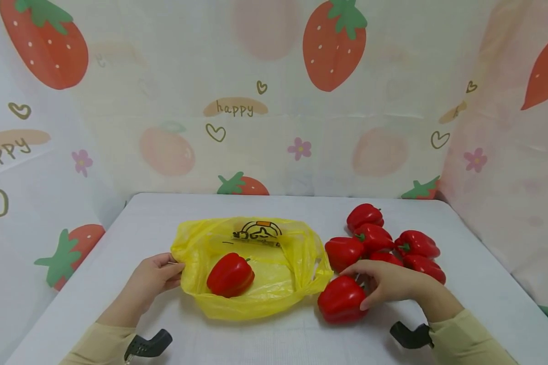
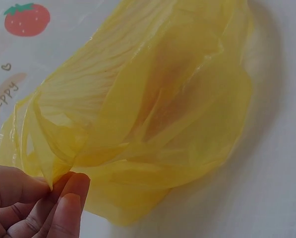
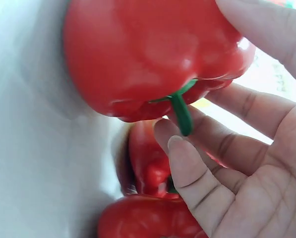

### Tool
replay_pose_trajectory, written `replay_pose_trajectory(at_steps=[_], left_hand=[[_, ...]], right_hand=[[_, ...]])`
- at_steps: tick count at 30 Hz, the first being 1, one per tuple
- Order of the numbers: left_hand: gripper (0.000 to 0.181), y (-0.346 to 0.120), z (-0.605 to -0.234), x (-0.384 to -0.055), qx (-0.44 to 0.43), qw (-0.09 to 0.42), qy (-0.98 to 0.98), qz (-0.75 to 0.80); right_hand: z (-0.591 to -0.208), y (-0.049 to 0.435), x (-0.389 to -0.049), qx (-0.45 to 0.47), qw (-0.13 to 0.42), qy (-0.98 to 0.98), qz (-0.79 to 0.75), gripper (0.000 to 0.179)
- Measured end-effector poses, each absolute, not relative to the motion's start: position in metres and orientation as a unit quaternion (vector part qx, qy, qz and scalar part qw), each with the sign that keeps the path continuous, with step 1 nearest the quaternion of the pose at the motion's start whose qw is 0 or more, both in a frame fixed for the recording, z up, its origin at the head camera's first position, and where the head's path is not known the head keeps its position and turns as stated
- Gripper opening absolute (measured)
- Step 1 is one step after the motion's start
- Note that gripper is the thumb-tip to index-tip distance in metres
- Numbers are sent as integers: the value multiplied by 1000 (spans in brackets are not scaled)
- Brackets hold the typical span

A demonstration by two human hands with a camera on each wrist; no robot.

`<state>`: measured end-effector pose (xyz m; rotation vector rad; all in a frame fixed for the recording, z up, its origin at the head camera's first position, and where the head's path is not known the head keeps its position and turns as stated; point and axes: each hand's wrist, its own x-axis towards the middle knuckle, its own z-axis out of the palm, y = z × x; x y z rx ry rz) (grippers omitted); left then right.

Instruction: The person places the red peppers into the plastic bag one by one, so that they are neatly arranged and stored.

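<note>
My left hand (image 1: 149, 282) pinches the left rim of a yellow plastic bag (image 1: 265, 305), which lies on its side with its mouth held wide. Inside the bag sits one red bell pepper (image 1: 228, 276). In the left wrist view, thumb and fingertips grip a gathered fold of the thin plastic (image 2: 187, 134). Just right of the bag, my right hand (image 1: 390, 281) holds another red bell pepper (image 1: 341, 300) between thumb and fingers. The right wrist view shows that pepper (image 3: 148, 54) up close, its green stem (image 3: 182, 114) pointing towards the palm.
Behind my right hand, several more red bell peppers (image 1: 372, 239) lie in a cluster on the white table (image 1: 150, 218). Strawberry-printed cloth (image 1: 274, 152) rises at the back and both sides. A dark wrist mount (image 1: 411, 335) sticks out at each sleeve.
</note>
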<state>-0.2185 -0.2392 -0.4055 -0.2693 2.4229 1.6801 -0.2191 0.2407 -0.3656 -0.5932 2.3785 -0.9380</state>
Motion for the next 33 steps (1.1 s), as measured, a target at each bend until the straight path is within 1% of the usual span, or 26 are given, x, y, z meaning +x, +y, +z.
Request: replay_pose_trajectory(at_steps=[4, 15, 33], left_hand=[[42, -239, -407, -219, -90, 91, 815, 565], [43, -239, -408, -222, -90, 90, 816, 564], [42, -237, -405, -221, -88, 90, 818, 562]], right_hand=[[-369, 240, -218, -227, 262, 869, -354, 60], [-374, 235, -216, -205, 269, 877, -341, 67], [-380, 238, -218, -228, 263, 877, -332, 64]])
